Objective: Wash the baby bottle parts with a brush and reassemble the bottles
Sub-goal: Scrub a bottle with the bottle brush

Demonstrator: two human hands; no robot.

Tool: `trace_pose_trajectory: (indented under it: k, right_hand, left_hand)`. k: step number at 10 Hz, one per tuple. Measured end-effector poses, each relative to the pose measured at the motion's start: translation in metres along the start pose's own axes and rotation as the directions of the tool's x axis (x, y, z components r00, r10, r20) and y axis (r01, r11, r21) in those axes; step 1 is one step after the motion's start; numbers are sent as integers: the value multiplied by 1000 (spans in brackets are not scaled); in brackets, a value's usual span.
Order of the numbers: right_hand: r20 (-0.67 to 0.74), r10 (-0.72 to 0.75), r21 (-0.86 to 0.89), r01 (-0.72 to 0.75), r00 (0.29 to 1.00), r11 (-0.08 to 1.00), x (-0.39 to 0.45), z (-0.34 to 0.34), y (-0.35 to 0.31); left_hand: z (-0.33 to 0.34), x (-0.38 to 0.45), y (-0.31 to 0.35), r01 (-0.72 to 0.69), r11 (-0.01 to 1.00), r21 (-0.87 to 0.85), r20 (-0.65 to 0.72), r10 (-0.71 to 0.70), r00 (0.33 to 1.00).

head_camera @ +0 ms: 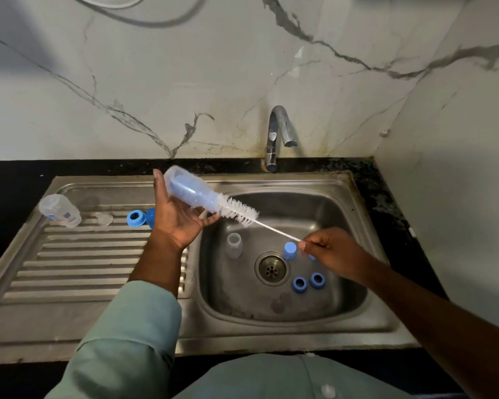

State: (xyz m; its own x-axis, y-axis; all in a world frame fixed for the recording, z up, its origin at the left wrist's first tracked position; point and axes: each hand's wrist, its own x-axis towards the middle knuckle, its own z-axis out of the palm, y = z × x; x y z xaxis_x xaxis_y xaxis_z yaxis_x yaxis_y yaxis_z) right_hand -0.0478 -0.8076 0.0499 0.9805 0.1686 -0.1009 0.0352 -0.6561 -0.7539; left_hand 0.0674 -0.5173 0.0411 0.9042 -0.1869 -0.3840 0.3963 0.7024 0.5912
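Observation:
My left hand (179, 216) holds a clear baby bottle (189, 189) tilted over the sink's left rim, its mouth pointing down to the right. A white bottle brush (239, 210) sticks out of that mouth, bristles partly outside. My right hand (326, 249) pinches the end of the brush's thin wire handle above the basin. In the basin (343, 220) lie a small clear bottle (234, 244), a blue cap (289, 250) and two blue collar rings (299, 284) (317, 280). On the drainboard (84, 254) lie another clear bottle (59, 210), a clear teat (104, 218) and a blue ring (134, 218).
A chrome tap (277, 133) stands behind the basin, with no water running. The drain (271, 269) sits in the basin's middle. A black stone counter (12, 180) surrounds the steel sink, with a marble wall (185, 82) behind and to the right.

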Motion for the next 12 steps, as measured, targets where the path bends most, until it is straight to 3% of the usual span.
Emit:
trace_pose_trajectory:
  k: [1, 2, 3, 4, 5, 6, 7, 8, 9, 10, 11, 12]
  right_hand:
    - [-151, -209, -635, 67, 966, 769, 0, 4, 4]
    - [156, 44, 94, -60, 987, 994, -4, 4, -10]
    - [461, 172, 485, -409, 871, 773, -6, -2, -8]
    - [-14, 12, -120, -13, 1000, 993, -5, -2, 12]
    - [-100, -296, -745, 126, 950, 656, -4, -2, 14]
    - [-45, -275, -550, 206, 960, 809, -2, 6, -1]
    - [301, 139, 346, -244, 943, 906, -5, -6, -3]
    - [146, 68, 229, -101, 987, 968, -10, -16, 15]
    - [-38, -89, -127, 83, 995, 988, -5, -18, 26]
    - [-65, -139, -310, 112, 988, 944, -7, -10, 37]
    - [-190, -152, -315, 86, 970, 945, -12, -7, 50]
    - [-209, -247, -395, 150, 946, 907, -9, -5, 49]
  left_hand:
    - [-3, 11, -3, -49, 999, -22, -265, 41, 963]
    - [-4, 7, -5, -33, 985, -170, -4, 32, 999]
    - [-5, -4, 6, 67, 995, -74, 326, -40, 944]
    - [-6, 4, 17, 9, 991, 135, 58, -17, 998]
    - [-2, 15, 13, 6, 992, 123, -234, 23, 972]
    - [5, 17, 8, -48, 995, 89, -271, 70, 960]
    - [6, 7, 18, 46, 996, 78, 56, -51, 997]
    - [1, 7, 27, 31, 973, 228, 13, -35, 999]
    - [6, 7, 14, 38, 942, 332, -133, 7, 991]
    - [10, 12, 10, 9, 946, 323, -222, 66, 973]
    - [11, 15, 15, -33, 954, 299, -244, 110, 963]
    - [15, 11, 9, 21, 907, 420, -237, 87, 967]
